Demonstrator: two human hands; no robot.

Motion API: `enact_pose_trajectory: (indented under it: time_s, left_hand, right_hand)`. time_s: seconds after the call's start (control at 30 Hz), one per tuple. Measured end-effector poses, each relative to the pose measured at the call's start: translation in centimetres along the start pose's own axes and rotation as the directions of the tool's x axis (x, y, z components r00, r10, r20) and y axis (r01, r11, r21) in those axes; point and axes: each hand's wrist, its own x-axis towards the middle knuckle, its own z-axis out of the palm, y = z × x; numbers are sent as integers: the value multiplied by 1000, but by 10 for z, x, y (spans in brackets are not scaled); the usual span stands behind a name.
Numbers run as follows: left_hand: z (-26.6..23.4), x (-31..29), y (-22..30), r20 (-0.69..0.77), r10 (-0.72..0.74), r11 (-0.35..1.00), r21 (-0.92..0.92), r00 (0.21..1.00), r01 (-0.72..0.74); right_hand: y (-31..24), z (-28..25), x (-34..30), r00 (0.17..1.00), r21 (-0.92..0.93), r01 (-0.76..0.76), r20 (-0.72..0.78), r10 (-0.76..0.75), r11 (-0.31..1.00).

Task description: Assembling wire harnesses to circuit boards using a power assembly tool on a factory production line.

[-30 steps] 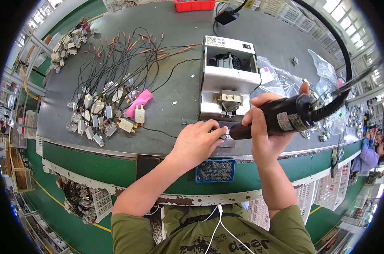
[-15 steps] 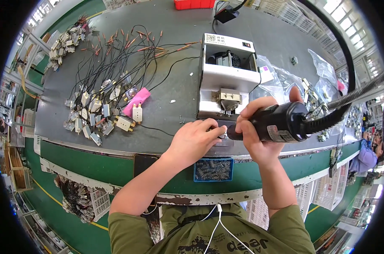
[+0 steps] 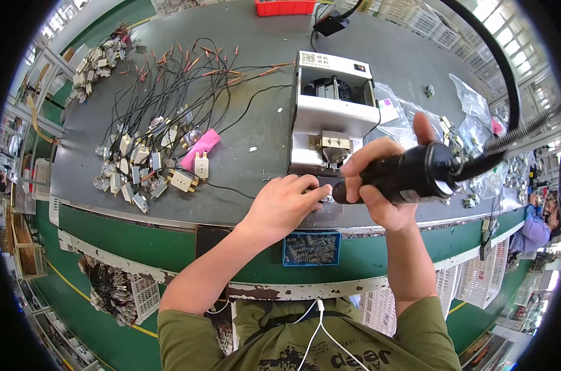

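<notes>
Head view: blue tray (image 3: pixel 311 264) holds metal bits (image 3: pixel 311 248), right hand (image 3: pixel 392 209) grips tool (image 3: pixel 407 174), left hand (image 3: pixel 283 201) pinches part (image 3: pixel 328 198).

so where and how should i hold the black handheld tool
Probably around the thick, rounded body of the black handheld tool, coming from the near side, as the right hand does. Its narrow nose points left toward the left hand and its cable leaves the right end, so gripping between them should keep both ends clear.

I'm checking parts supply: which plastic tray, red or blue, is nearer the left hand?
The blue rectangular plastic tray, holding small metallic pieces, close to the left hand; the red plastic tray is far across the grey tabletop.
</notes>
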Motion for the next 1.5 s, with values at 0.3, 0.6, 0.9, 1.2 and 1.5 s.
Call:
enact_pose_trajectory:
  time_s: [0.3,0.6,0.9,1.2,1.5]
  left_hand:
    - [-7,12,26,-179,-38,995,80,983,53]
    - [-65,86,16,-546,31,970,220,837,107]
    - [-4,1,4,2,-108,994,1,994,108]
    - [-1,-3,-1,41,-134,990,-39,990,135]
    - [0,-2,-2,60,-178,980,-81,982,182]
  right_hand:
    - [-42,13,6,952,-30,82,-294,-87,996]
    - [-50,20,3,882,-188,19,-460,-105,982]
    - [-33,22,4,956,-175,35,-282,-84,984]
    - [-1,37,-3,928,-122,-105,-369,53,987]
    - [14,25,-4,998,-33,-23,-66,21,999]
